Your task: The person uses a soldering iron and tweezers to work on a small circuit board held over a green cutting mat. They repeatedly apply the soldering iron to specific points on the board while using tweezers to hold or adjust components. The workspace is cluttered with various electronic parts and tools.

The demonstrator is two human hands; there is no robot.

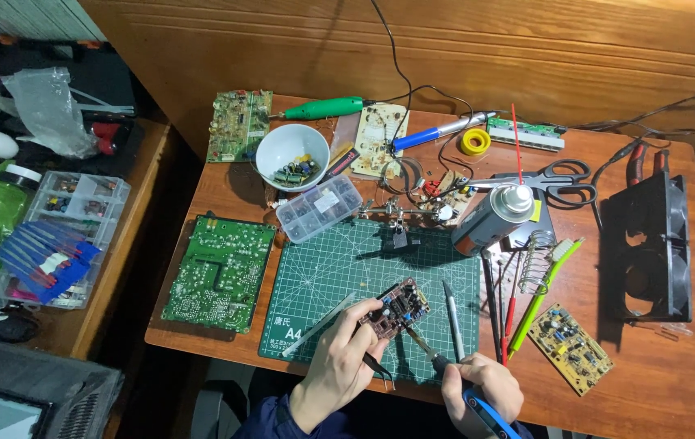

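A: Where is the small brown circuit board (396,306)?

B: On the green cutting mat (339,268), near its front edge. The left hand (339,366) has its fingertips closed on the board's near corner, with black tweezers (377,366) tucked under the fingers. The right hand (477,390) is wrapped around a blue-handled soldering iron (437,358), its tip touching the board's right edge.

A: How would you do this well?

B: I'd judge the board should stay pinned flat and the tip rest on one joint only, kept briefly, with the left fingers away from the hot tip.

A: Anything hard to make out?

B: The joint itself is too small to tell. The iron's handle runs off the bottom edge, and the wrists are cut off there too. A large green board (219,274) lies just left of the mat, a spray can (494,215) behind it.
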